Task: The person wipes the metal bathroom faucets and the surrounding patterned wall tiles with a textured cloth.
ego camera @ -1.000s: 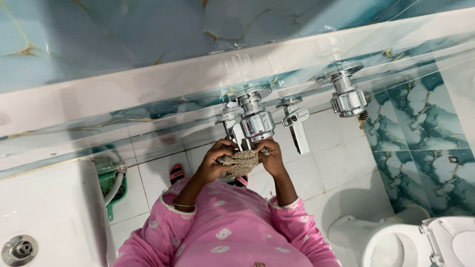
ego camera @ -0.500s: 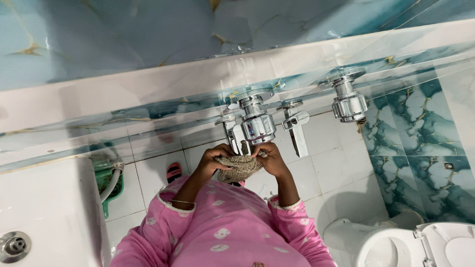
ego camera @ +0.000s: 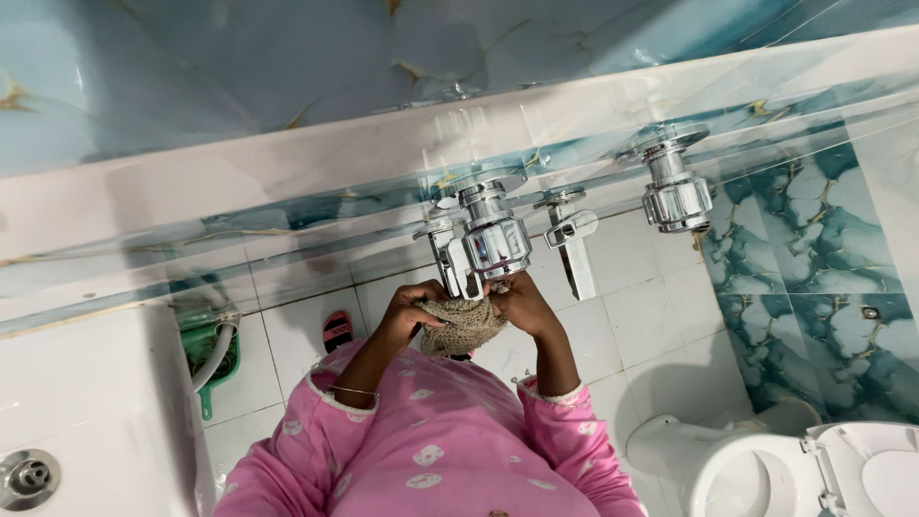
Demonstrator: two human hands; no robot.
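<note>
Both my hands are raised together just under a chrome wall tap (ego camera: 493, 239). Between them is a bunched brown knitted cloth (ego camera: 461, 324). My left hand (ego camera: 410, 311) grips the cloth's left side with curled fingers. The cloth's right side is held by my right hand (ego camera: 525, 302), whose fingertips reach up to the base of the tap. The cloth sits right below the tap's spout (ego camera: 458, 273). Pink patterned sleeves (ego camera: 436, 445) cover both my arms.
A chrome lever tap (ego camera: 572, 244) is mounted to the right of the first, and a chrome valve knob (ego camera: 675, 196) farther right. A white toilet (ego camera: 795, 474) stands at lower right. At left are a white basin with a drain (ego camera: 29, 476) and a green dustpan-like item (ego camera: 212, 359).
My hands and the cloth have shifted slightly up and closer to the tap's base. The view has drifted a little.
</note>
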